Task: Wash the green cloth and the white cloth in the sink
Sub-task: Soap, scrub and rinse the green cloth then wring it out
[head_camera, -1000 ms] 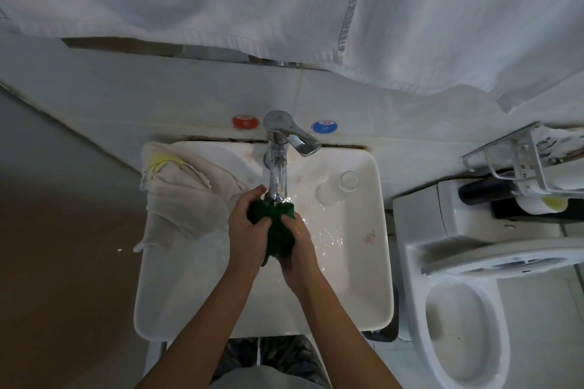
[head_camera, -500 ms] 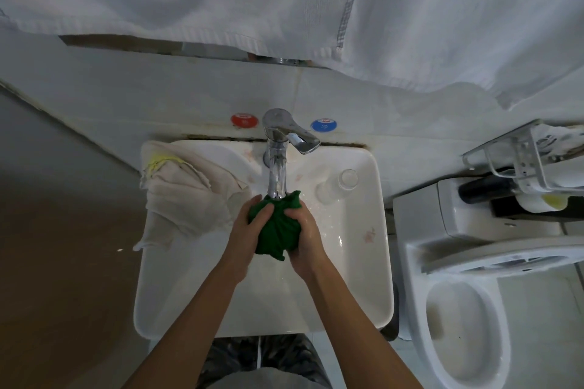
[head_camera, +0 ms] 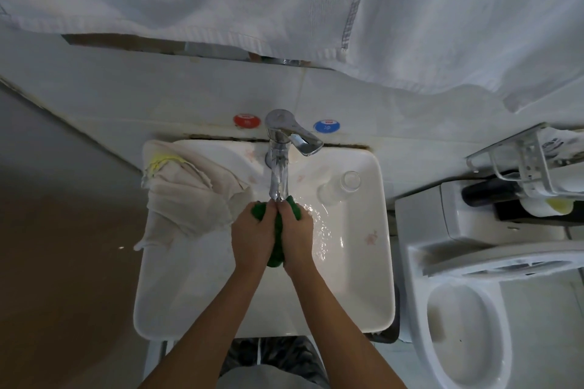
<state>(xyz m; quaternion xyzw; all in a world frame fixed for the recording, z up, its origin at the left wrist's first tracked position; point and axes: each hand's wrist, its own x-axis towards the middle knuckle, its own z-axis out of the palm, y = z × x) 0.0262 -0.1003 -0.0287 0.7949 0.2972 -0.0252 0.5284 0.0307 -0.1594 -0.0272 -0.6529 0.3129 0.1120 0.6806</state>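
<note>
Hands [head_camera: 273,235] now closer around green cloth [head_camera: 278,243]

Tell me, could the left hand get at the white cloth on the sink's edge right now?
Probably yes, once freed: the white cloth lies draped over the sink rim just beside the left hand, nothing between them. But both hands grip the green cloth.
</note>
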